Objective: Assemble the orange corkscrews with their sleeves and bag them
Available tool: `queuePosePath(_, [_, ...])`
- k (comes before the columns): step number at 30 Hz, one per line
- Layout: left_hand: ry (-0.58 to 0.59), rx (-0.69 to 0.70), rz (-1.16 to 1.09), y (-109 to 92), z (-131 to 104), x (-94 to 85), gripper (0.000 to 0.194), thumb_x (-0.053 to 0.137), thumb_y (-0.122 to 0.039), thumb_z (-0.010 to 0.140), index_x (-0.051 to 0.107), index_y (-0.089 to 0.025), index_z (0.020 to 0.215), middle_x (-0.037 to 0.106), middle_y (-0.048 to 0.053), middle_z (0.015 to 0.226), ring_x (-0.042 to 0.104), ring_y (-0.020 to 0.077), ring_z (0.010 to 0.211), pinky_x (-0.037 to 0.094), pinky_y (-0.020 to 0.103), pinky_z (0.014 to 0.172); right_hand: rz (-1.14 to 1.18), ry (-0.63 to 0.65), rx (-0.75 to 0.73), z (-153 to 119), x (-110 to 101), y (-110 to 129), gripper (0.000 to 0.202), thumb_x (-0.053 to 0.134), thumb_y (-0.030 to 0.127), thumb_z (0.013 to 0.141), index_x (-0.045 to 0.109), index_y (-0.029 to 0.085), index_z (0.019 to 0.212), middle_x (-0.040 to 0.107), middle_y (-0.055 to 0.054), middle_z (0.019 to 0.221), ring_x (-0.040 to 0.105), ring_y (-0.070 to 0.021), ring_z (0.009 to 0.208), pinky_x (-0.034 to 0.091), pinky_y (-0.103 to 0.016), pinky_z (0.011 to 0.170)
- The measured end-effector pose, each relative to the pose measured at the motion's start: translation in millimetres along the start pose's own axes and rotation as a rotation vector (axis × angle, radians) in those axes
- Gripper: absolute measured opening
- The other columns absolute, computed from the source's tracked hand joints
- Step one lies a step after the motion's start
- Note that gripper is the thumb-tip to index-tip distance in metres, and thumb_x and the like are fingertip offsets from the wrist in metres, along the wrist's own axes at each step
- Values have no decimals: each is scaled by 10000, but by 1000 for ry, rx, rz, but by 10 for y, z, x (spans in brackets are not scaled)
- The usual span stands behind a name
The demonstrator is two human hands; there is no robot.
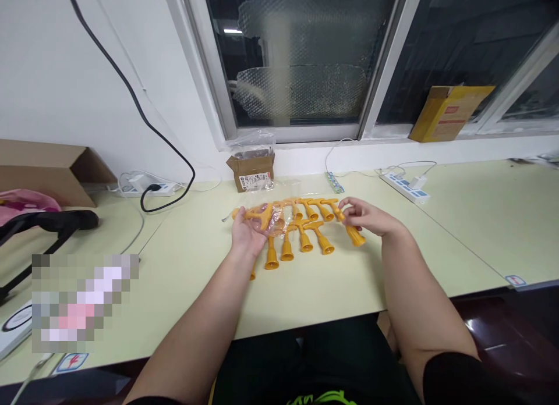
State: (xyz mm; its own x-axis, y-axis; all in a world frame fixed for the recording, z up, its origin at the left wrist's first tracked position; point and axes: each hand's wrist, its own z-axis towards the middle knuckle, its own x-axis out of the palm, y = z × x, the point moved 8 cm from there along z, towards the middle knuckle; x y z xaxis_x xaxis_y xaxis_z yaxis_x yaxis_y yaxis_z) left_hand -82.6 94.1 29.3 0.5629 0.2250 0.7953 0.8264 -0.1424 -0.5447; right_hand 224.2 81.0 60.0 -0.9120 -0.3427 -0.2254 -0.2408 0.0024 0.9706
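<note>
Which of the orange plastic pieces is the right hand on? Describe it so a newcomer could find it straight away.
Start at the pale yellow-green table under the window and find the row of orange T-shaped pieces in front of the person. The right hand touches the rightmost piece, which lies slanted at the row's end, flared end pointing right and toward the person.

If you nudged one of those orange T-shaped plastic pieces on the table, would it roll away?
Probably not far: each orange piece has a crossbar that would likely stop rolling, and its flared end would curve its path. It looks like light, stiff plastic. The right hand grips one easily.
</note>
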Motion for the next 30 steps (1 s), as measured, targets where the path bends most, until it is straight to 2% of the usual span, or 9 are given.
queuePosePath(3, [21,-6,-3,11,-28,37,518,361,-460,1046,653,-49,1166,745,184,1022,760,276,906,640,387,776,215,-67,-210,-2,71,375,794,794,303,732,377,347,1406,691,34,880,621,-143,653,483,-265,571])
queuePosePath(5, [29,-13,-4,22,-49,56,537,353,-477,1042,654,-50,1167,743,185,1011,759,279,894,639,405,787,240,-94,-320,55,194,550,829,798,291,749,338,378,1434,700,37,919,655,-152,689,551,-309,655])
queuePosePath(8, [28,-15,1,35,-78,70,546,334,-484,1046,647,-56,1177,740,182,1022,758,275,892,639,414,785,234,-193,-477,159,315,649,518,798,323,789,501,315,1214,696,19,946,673,-153,767,590,-345,773])
queuePosePath(11, [16,-21,7,54,-100,75,526,314,-468,1058,630,-70,1196,740,165,1031,758,271,899,639,416,777,257,-324,-555,213,333,543,339,790,369,810,519,273,990,701,1,986,651,-140,755,595,-333,749])
queuePosePath(14, [11,-13,14,70,-106,80,507,323,-455,1058,627,-70,1187,740,161,1004,756,272,864,638,433,778,329,-266,-534,237,423,407,324,791,343,806,520,273,970,704,2,1054,668,-134,765,606,-351,796])
queuePosePath(18, [48,-1,25,97,-101,103,528,315,-467,1055,636,-69,1185,741,177,1010,751,292,878,631,479,816,497,-76,-473,220,595,382,266,719,340,783,617,269,1018,696,-27,1203,721,-211,1007,574,-460,1001])
queuePosePath(23, [128,-5,78,144,-118,157,523,341,-480,1048,629,-92,1249,741,177,1098,745,305,967,618,493,866,501,76,-309,275,854,297,339,664,328,824,711,258,1152,745,-61,1176,712,-270,1129,538,-505,1059])
queuePosePath(26, [153,-5,94,176,-139,188,505,342,-468,1052,631,-108,1256,744,170,1112,741,305,1012,616,494,881,432,81,-293,322,977,211,372,713,398,872,711,283,1225,736,-55,1224,691,-254,1178,541,-462,1062])
queuePosePath(30, [201,-39,191,281,-163,231,473,366,-439,1054,655,-105,1221,760,162,1065,748,288,1001,620,445,882,283,-44,-387,357,1063,181,375,730,477,875,712,277,1191,700,-61,1275,685,-256,1155,563,-447,1028])
